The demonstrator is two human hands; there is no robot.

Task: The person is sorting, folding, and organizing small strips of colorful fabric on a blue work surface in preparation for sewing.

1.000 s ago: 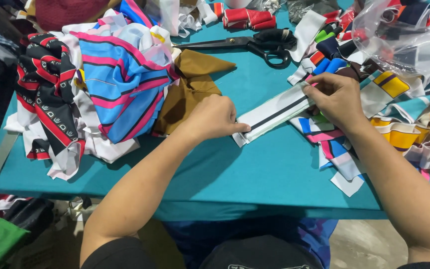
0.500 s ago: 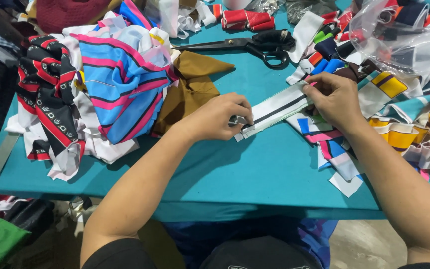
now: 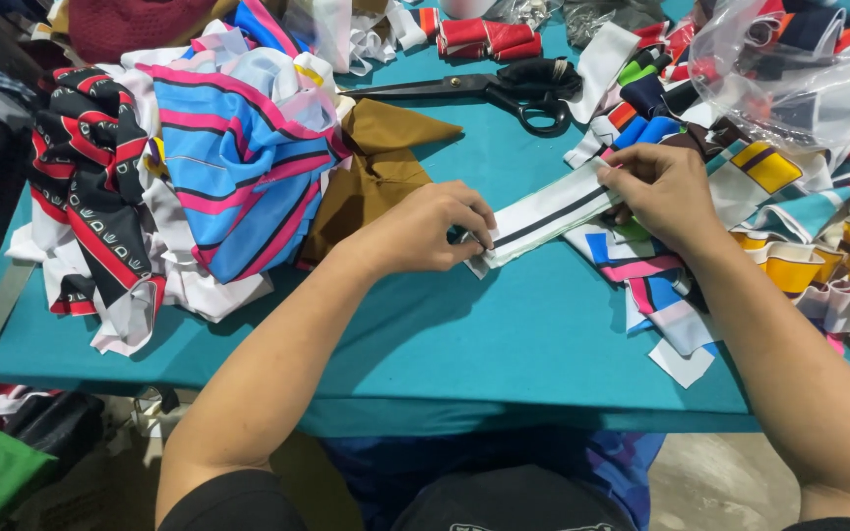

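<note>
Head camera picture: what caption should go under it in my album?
Two hands, left hand and right hand, hold a white strip with a dark stripe on a teal table beside black scissors.

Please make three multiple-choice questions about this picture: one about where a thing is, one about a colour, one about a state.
1. Where are the scissors?
A. on the floor
B. on the table, beyond the strip
C. in the right hand

2. What colour is the table?
A. teal
B. red
C. white

3. How is the white strip with the dark stripe held?
A. it lies untouched
B. one hand lifts it high in the air
C. both hands pinch it, one at each end

Answers: 1 B, the scissors lie closed on the far part of the table. 2 A, the bare top is teal. 3 C, the left hand pinches the near end and the right hand the far end, on the table.
</note>
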